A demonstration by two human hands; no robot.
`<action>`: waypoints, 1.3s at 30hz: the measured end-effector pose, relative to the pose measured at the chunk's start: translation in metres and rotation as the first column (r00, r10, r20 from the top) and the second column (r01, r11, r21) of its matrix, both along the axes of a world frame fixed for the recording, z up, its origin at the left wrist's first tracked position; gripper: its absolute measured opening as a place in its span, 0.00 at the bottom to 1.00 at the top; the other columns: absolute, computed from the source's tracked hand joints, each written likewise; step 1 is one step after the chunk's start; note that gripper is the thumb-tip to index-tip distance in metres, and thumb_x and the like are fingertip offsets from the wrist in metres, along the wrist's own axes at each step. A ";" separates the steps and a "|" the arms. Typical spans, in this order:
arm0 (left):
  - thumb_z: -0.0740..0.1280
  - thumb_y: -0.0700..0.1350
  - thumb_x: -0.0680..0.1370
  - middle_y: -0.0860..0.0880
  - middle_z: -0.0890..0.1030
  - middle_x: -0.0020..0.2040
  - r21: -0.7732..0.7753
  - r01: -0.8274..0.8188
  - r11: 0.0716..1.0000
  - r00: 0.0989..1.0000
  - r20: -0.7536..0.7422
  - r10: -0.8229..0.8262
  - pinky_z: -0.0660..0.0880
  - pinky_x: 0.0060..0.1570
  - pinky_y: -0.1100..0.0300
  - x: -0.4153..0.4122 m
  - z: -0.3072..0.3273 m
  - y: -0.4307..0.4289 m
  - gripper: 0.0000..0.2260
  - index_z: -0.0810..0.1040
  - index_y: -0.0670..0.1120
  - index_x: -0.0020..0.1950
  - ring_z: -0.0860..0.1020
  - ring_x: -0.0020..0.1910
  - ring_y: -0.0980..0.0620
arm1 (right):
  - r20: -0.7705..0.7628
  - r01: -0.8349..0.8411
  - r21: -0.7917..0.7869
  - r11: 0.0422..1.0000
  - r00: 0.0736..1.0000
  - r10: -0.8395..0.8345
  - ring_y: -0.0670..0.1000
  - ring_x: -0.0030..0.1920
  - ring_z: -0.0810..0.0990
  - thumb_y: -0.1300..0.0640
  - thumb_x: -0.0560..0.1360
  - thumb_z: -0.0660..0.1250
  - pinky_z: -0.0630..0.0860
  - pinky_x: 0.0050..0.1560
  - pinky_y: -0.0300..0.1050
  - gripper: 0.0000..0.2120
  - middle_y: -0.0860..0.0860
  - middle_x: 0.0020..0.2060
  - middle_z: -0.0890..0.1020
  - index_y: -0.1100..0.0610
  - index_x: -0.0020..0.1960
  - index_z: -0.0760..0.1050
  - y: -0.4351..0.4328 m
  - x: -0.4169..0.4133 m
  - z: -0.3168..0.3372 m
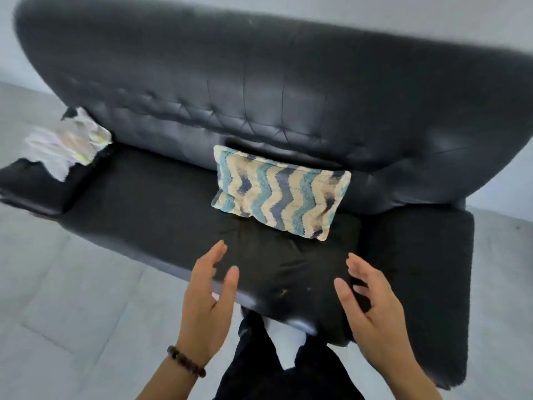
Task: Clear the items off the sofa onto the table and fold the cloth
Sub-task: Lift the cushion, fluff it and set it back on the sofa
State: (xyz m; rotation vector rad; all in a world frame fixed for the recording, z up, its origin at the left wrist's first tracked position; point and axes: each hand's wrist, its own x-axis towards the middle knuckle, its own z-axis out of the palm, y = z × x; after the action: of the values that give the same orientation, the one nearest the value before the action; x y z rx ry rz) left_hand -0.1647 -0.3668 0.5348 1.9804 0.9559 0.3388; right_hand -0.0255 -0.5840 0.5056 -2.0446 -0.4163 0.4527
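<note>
Now, at the far left end of the black sofa (161,203), we see a crumpled white cloth (65,145) draped over the left armrest, where it meets the backrest; it has faint yellow-green markings and a dark scrap at its top corner, though blur hides the finer detail. Moving along the seat, the left half of the cushion lies bare. Right of the middle, a rectangular pillow (281,193) leans against the foot of the tufted backrest, tilted, its cover woven in zigzag bands of teal, navy and cream. Just in front of it a dark, rumpled patch of seat runs to the front edge. Our left hand (209,298) hangs above that front edge, fingers spread and grasping nothing, a beaded bracelet (186,360) on the wrist. Our right hand (372,304) hangs near the seat's front right corner, fingers likewise loose and empty, palm turned toward the other.
</note>
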 end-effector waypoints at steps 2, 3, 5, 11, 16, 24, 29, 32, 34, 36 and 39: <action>0.60 0.55 0.77 0.70 0.72 0.62 0.040 -0.133 0.990 0.991 -0.021 0.134 0.69 0.57 0.69 -0.044 0.018 -0.018 0.17 0.65 0.69 0.65 0.71 0.62 0.68 | -0.046 0.011 0.063 0.998 0.999 -0.008 0.38 0.62 0.76 0.41 0.74 0.65 0.77 0.54 0.36 0.23 0.35 0.60 0.77 0.36 0.68 0.68 -0.011 -0.027 0.011; 0.61 0.55 0.77 0.69 0.73 0.62 0.043 -0.196 0.980 0.980 -0.035 0.198 0.70 0.56 0.70 -0.066 0.021 -0.026 0.17 0.65 0.69 0.64 0.72 0.61 0.68 | -0.067 0.009 0.088 0.996 0.998 -0.004 0.38 0.62 0.76 0.42 0.73 0.66 0.76 0.55 0.36 0.23 0.35 0.60 0.78 0.36 0.67 0.69 -0.013 -0.038 0.011; 0.62 0.53 0.76 0.66 0.75 0.61 0.045 -0.315 0.948 0.947 -0.055 0.317 0.71 0.53 0.74 -0.107 0.027 -0.041 0.18 0.66 0.68 0.64 0.73 0.61 0.68 | -0.111 -0.048 0.122 0.991 0.992 0.062 0.39 0.61 0.77 0.45 0.73 0.68 0.75 0.56 0.37 0.22 0.35 0.59 0.78 0.37 0.66 0.70 -0.008 -0.056 0.008; 0.64 0.53 0.73 0.60 0.77 0.61 0.079 -0.634 0.769 0.772 0.000 0.636 0.73 0.51 0.65 -0.210 0.053 -0.053 0.21 0.69 0.61 0.67 0.77 0.58 0.57 | -0.109 -0.385 0.152 0.910 0.909 0.403 0.39 0.61 0.76 0.56 0.74 0.72 0.74 0.55 0.33 0.26 0.34 0.58 0.77 0.34 0.64 0.68 0.054 -0.092 0.024; 0.65 0.50 0.74 0.58 0.78 0.61 0.022 -0.805 0.593 0.591 0.121 0.797 0.71 0.51 0.78 -0.286 0.056 -0.033 0.22 0.69 0.58 0.67 0.77 0.58 0.55 | 0.056 -0.626 0.114 0.772 0.780 0.624 0.40 0.62 0.75 0.43 0.73 0.67 0.75 0.53 0.35 0.25 0.34 0.60 0.75 0.38 0.69 0.67 0.140 -0.141 0.053; 0.65 0.47 0.74 0.54 0.79 0.59 -0.079 -0.938 0.337 0.308 0.258 0.916 0.73 0.52 0.74 -0.442 0.037 0.034 0.21 0.70 0.53 0.67 0.77 0.58 0.62 | 0.225 -0.877 -0.018 0.480 0.464 0.857 0.41 0.62 0.75 0.44 0.74 0.65 0.75 0.56 0.34 0.22 0.40 0.60 0.75 0.45 0.67 0.72 0.299 -0.296 0.065; 0.64 0.48 0.75 0.56 0.79 0.58 -0.072 -0.971 0.227 0.199 0.284 0.938 0.73 0.52 0.74 -0.529 0.047 0.086 0.20 0.70 0.53 0.68 0.77 0.58 0.61 | 0.251 -0.911 -0.033 0.410 0.390 0.886 0.38 0.60 0.75 0.44 0.75 0.66 0.73 0.56 0.27 0.21 0.41 0.61 0.75 0.44 0.67 0.71 0.383 -0.383 0.072; 0.65 0.47 0.75 0.55 0.79 0.58 -0.071 -0.971 0.228 0.200 0.279 0.939 0.73 0.52 0.74 -0.569 0.051 0.130 0.20 0.70 0.53 0.67 0.78 0.58 0.60 | 0.244 -0.922 -0.036 0.385 0.365 0.898 0.39 0.61 0.75 0.44 0.76 0.66 0.76 0.55 0.31 0.20 0.37 0.63 0.73 0.42 0.68 0.69 0.429 -0.426 0.067; 0.65 0.45 0.76 0.54 0.79 0.58 -0.063 -0.972 0.227 0.202 0.276 0.940 0.73 0.52 0.74 -0.596 0.046 0.167 0.20 0.70 0.54 0.67 0.78 0.59 0.60 | 0.250 -0.927 -0.031 0.375 0.356 0.900 0.39 0.61 0.75 0.44 0.77 0.65 0.77 0.56 0.36 0.20 0.33 0.64 0.71 0.41 0.68 0.68 0.466 -0.454 0.058; 0.66 0.44 0.76 0.54 0.79 0.58 -0.067 -0.974 0.217 0.192 0.266 0.945 0.74 0.51 0.73 -0.620 0.040 0.208 0.20 0.70 0.54 0.67 0.78 0.59 0.59 | 0.242 -0.924 -0.012 0.382 0.368 0.898 0.40 0.60 0.75 0.43 0.77 0.65 0.78 0.55 0.40 0.21 0.31 0.63 0.70 0.41 0.69 0.68 0.508 -0.483 0.047; 0.65 0.47 0.75 0.54 0.79 0.59 -0.070 -0.980 0.187 0.166 0.238 0.957 0.74 0.51 0.73 -0.658 0.030 0.278 0.20 0.70 0.55 0.67 0.78 0.59 0.58 | 0.213 -0.928 0.012 0.373 0.367 0.905 0.39 0.60 0.75 0.43 0.78 0.65 0.79 0.54 0.40 0.21 0.30 0.63 0.69 0.41 0.69 0.67 0.583 -0.528 0.032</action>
State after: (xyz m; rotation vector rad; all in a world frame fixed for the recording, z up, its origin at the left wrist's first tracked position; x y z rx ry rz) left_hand -0.8225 -0.0888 0.5649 1.0034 2.0192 1.3469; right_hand -0.5540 -0.0014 0.5374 -1.5169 -1.7244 0.8832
